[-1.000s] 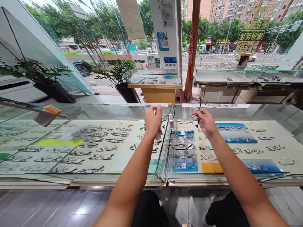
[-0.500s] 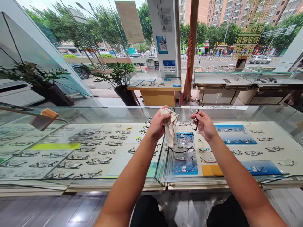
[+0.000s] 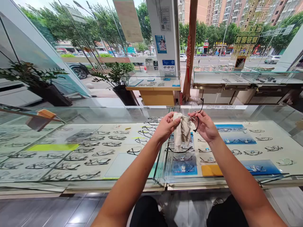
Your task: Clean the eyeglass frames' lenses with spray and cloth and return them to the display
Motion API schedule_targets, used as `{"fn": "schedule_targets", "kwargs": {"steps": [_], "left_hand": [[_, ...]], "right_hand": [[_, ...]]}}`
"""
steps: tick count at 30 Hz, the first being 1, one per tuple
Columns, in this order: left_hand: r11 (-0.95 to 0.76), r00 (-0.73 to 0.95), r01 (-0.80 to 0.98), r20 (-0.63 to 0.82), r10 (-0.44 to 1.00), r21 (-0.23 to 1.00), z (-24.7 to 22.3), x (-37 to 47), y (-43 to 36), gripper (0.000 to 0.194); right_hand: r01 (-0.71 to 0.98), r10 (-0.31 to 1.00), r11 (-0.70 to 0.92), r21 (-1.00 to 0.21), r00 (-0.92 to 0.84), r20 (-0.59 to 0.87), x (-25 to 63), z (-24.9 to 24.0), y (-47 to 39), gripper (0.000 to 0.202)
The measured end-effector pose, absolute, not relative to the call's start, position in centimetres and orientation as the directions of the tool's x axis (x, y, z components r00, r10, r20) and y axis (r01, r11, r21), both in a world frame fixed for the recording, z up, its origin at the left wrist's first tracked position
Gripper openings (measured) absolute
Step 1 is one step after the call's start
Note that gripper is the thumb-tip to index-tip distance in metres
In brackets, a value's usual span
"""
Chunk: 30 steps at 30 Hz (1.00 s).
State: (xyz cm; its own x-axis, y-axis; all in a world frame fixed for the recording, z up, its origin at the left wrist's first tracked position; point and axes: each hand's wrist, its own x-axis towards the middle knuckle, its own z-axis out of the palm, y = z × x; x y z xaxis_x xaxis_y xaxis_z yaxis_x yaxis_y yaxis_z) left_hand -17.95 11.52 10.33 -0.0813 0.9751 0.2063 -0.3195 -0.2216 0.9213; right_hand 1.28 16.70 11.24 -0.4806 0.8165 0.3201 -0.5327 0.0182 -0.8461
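Observation:
Pinched in the fingers of my left hand (image 3: 167, 127) is a crumpled beige cloth (image 3: 182, 130), which hangs down in folds. My right hand (image 3: 206, 127) grips a pair of dark-rimmed eyeglasses (image 3: 201, 106), held on edge with one lens above my fingers and the other lower down. The cloth's upper right corner meets the lower lens or lies right beside it; I cannot tell whether they touch. Both hands are closed and raised over the glass display counter (image 3: 146, 184), close together near the seam between its two cases.
Rows of eyeglass frames (image 3: 98, 161) lie inside the counter, some on blue display cards (image 3: 239, 138). An orange block (image 3: 211, 170) sits in the right case. Further off stand a small showcase (image 3: 157, 96), a potted plant (image 3: 120, 85) and a wooden trunk (image 3: 190, 47) before the window.
My left hand has moved right with the cloth, bringing it up to the eyeglasses. The eyeglasses have tilted slightly in my right hand, which stays almost in place.

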Motion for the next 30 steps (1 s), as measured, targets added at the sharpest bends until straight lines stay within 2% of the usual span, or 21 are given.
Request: {"fn": "schedule_targets", "kwargs": {"steps": [4, 16, 22, 30], "left_hand": [[-0.192, -0.055, -0.320, 0.184, 0.981, 0.928, 10.3, -17.5, 11.4, 0.064], [-0.182, -0.075, -0.279, 0.167, 0.983, 0.943, 10.1, -17.0, 11.4, 0.062], [-0.121, -0.014, -0.318, 0.122, 0.992, 0.940, 10.4, -16.5, 11.1, 0.061], [-0.059, 0.077, -0.390, 0.096, 0.992, 0.919, 10.2, -15.8, 10.7, 0.068]], "right_hand": [[-0.513, 0.799, -0.006, -0.858, -0.518, 0.304, 1.0, 11.3, 16.5, 0.047], [-0.499, 0.836, 0.014, -0.866, -0.470, 0.284, 0.4, 11.1, 16.1, 0.050], [-0.516, 0.825, 0.054, -0.855, -0.459, 0.330, 0.3, 11.2, 16.0, 0.048], [-0.527, 0.815, -0.045, -0.849, -0.511, 0.274, -0.2, 11.0, 15.4, 0.047]]}}
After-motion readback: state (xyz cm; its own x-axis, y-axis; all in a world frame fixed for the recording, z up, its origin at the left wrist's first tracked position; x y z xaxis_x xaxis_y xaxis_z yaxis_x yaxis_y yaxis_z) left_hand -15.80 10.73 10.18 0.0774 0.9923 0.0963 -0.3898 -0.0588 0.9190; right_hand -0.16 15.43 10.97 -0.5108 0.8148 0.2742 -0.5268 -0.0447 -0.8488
